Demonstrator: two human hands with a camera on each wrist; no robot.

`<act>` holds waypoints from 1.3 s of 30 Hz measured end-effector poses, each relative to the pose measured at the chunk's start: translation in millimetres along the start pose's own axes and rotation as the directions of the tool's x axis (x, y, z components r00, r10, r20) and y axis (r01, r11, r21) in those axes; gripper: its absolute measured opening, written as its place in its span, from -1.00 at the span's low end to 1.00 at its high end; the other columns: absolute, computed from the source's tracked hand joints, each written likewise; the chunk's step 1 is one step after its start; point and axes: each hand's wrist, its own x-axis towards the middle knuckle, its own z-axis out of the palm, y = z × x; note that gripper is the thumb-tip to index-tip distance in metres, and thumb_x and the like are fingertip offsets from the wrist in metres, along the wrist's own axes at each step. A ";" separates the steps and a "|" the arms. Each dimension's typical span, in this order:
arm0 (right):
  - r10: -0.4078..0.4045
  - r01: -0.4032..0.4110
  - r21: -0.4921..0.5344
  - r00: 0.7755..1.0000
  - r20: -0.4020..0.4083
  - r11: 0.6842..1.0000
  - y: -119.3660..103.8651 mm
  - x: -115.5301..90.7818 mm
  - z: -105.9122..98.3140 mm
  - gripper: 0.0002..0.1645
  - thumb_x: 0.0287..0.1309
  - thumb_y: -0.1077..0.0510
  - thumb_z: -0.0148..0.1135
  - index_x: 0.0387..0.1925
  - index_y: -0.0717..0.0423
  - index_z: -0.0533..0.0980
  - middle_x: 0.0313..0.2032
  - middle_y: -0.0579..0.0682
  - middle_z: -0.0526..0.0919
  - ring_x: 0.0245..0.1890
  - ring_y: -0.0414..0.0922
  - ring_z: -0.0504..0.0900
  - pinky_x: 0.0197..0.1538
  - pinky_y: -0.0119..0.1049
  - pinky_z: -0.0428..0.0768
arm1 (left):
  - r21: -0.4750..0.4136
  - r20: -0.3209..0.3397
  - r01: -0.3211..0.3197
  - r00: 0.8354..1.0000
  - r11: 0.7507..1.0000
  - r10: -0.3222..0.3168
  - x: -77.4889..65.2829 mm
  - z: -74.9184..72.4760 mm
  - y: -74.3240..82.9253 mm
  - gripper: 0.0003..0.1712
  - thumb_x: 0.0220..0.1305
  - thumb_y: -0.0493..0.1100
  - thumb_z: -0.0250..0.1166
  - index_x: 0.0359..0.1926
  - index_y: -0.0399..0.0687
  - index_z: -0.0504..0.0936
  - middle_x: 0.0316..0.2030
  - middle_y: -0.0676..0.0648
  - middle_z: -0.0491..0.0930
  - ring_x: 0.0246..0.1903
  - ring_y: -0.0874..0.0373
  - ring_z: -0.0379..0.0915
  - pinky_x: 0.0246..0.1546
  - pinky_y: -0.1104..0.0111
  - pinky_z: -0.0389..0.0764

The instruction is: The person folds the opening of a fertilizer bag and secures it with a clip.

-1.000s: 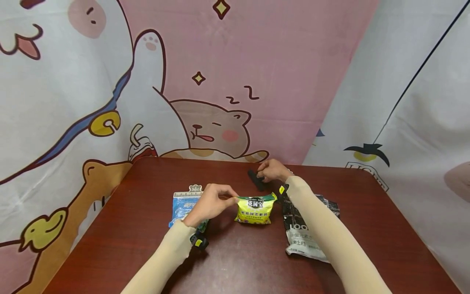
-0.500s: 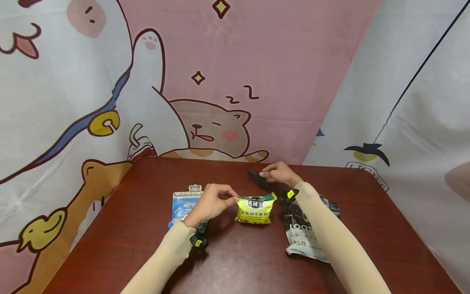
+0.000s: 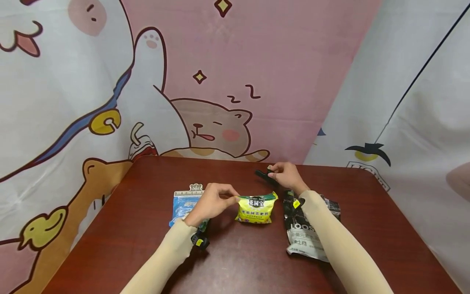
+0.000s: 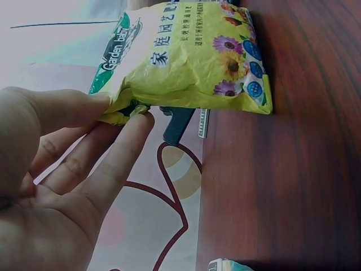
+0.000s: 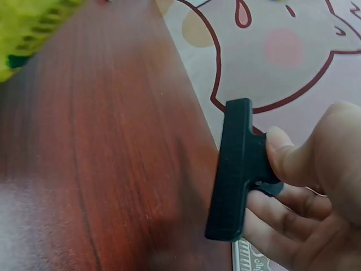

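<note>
My left hand (image 3: 212, 204) pinches the upper left corner of a small yellow bag with a green top edge (image 3: 255, 209), which stands upright on the table. In the left wrist view, thumb and fingertip meet at the folded corner of the yellow bag (image 4: 186, 62). Beyond the bag, near the table's far edge, my right hand (image 3: 288, 175) holds a black bag clip (image 3: 266, 176). Up close in the right wrist view, the thumb and fingers pinch the handle side of the clip (image 5: 231, 169); its long bar faces away from the palm. The clip is apart from the yellow bag.
A blue bag (image 3: 182, 206) with a ruler-marked, crown-topped clip (image 3: 196, 188) lies at left, partly behind my left hand. A black and white bag (image 3: 306, 243) lies under my right forearm. A printed cloth (image 3: 279, 81) hangs behind the brown table (image 3: 235, 261).
My right hand has moved right and slightly nearer, carrying the black clip with it; the clip's angle has shifted. The left hand and the yellow bag have stayed put.
</note>
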 end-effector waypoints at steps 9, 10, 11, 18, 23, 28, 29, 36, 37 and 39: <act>-0.059 0.058 -0.019 0.996 -0.072 0.998 -9.5 -19.5 2.9 -0.84 0.32 0.13 0.34 -0.12 0.10 0.68 -0.11 0.14 0.77 -0.19 0.03 0.71 -0.12 -0.10 0.62 | 0.000 -0.004 0.029 1.000 1.000 -0.029 -0.2 0.8 0.1 -0.91 0.33 -0.21 0.40 -0.30 0.08 0.81 -0.30 0.09 0.78 -0.26 0.26 0.73 -0.13 0.39 0.71; -0.062 0.061 -0.017 0.994 -0.086 0.998 -10.5 -21.4 2.9 -0.86 0.32 0.14 0.35 -0.14 0.09 0.68 -0.13 0.13 0.77 -0.21 0.02 0.71 -0.14 -0.12 0.61 | 0.001 -0.005 0.029 1.000 1.000 -0.029 -0.2 0.9 0.0 -0.91 0.33 -0.21 0.40 -0.30 0.08 0.81 -0.30 0.09 0.78 -0.26 0.26 0.73 -0.13 0.39 0.71; -0.067 0.066 -0.019 0.993 -0.099 0.998 -11.6 -23.2 2.7 -0.87 0.31 0.14 0.35 -0.16 0.08 0.68 -0.14 0.12 0.78 -0.22 0.02 0.70 -0.16 -0.15 0.59 | 0.002 -0.007 0.030 1.000 1.000 -0.029 -0.2 1.0 -0.1 -0.91 0.33 -0.21 0.40 -0.30 0.07 0.81 -0.30 0.09 0.78 -0.26 0.26 0.73 -0.13 0.39 0.71; -0.059 0.059 -0.006 0.983 -0.173 0.998 -20.0 -37.5 -1.9 -0.90 0.31 0.17 0.35 -0.16 0.04 0.68 -0.18 0.10 0.79 -0.23 0.03 0.72 -0.27 -0.22 0.55 | 0.011 -0.011 0.034 0.999 0.999 -0.033 -0.9 -0.4 -1.7 -0.90 0.34 -0.21 0.40 -0.29 0.09 0.81 -0.31 0.09 0.78 -0.26 0.26 0.73 -0.13 0.39 0.71; -0.066 0.068 0.003 0.975 -0.211 0.998 -23.9 -46.3 -4.8 -0.89 0.31 0.22 0.35 -0.15 0.03 0.69 -0.20 0.12 0.80 -0.30 0.02 0.70 -0.33 -0.25 0.53 | 0.005 -0.012 0.027 1.000 1.000 -0.027 -0.8 -2.0 -1.9 -0.90 0.35 -0.20 0.40 -0.28 0.11 0.81 -0.30 0.10 0.78 -0.25 0.22 0.74 -0.13 0.39 0.72; -0.083 0.083 -0.009 0.966 -0.246 0.996 -27.8 -52.6 -7.4 -0.89 0.29 0.24 0.37 -0.16 0.05 0.69 -0.23 0.14 0.80 -0.36 -0.01 0.68 -0.38 -0.29 0.52 | 0.000 -0.008 0.018 1.000 1.000 -0.018 -0.3 -2.1 -1.5 -0.91 0.35 -0.19 0.40 -0.27 0.10 0.82 -0.29 0.10 0.78 -0.25 0.22 0.74 -0.13 0.38 0.72; -0.087 0.087 -0.012 0.964 -0.250 0.996 -28.2 -53.7 -7.8 -0.90 0.29 0.24 0.37 -0.16 0.05 0.69 -0.23 0.14 0.80 -0.36 -0.02 0.68 -0.39 -0.30 0.52 | 0.002 -0.009 0.018 1.000 1.000 -0.018 -0.3 -2.1 -1.3 -0.91 0.35 -0.19 0.40 -0.27 0.09 0.82 -0.30 0.10 0.78 -0.26 0.24 0.73 -0.13 0.38 0.72; -0.123 0.126 -0.010 0.952 -0.281 0.992 -32.9 -63.5 -9.5 -0.91 0.26 0.26 0.40 -0.20 0.08 0.70 -0.26 0.15 0.80 -0.42 -0.04 0.74 -0.43 -0.31 0.54 | 0.000 -0.011 0.017 1.000 1.000 -0.017 -0.1 -0.7 -0.2 -0.91 0.35 -0.19 0.40 -0.27 0.09 0.82 -0.30 0.10 0.78 -0.26 0.29 0.72 -0.13 0.40 0.71; -0.130 0.132 -0.011 0.949 -0.289 0.991 -34.2 -64.9 -10.1 -0.91 0.26 0.26 0.40 -0.20 0.08 0.71 -0.26 0.15 0.80 -0.43 -0.04 0.75 -0.44 -0.32 0.54 | -0.001 -0.011 0.017 1.000 1.000 -0.017 -0.1 -0.5 -0.2 -0.91 0.35 -0.19 0.40 -0.27 0.09 0.82 -0.30 0.10 0.78 -0.26 0.29 0.72 -0.13 0.40 0.71; -0.146 0.148 -0.018 0.943 -0.300 0.989 -36.6 -67.4 -11.5 -0.90 0.25 0.27 0.40 -0.21 0.08 0.71 -0.26 0.14 0.81 -0.43 -0.03 0.76 -0.45 -0.32 0.56 | -0.005 -0.010 0.016 1.000 1.000 -0.016 0.0 -0.2 -0.8 -0.91 0.35 -0.19 0.40 -0.27 0.09 0.82 -0.30 0.10 0.78 -0.26 0.29 0.72 -0.13 0.40 0.72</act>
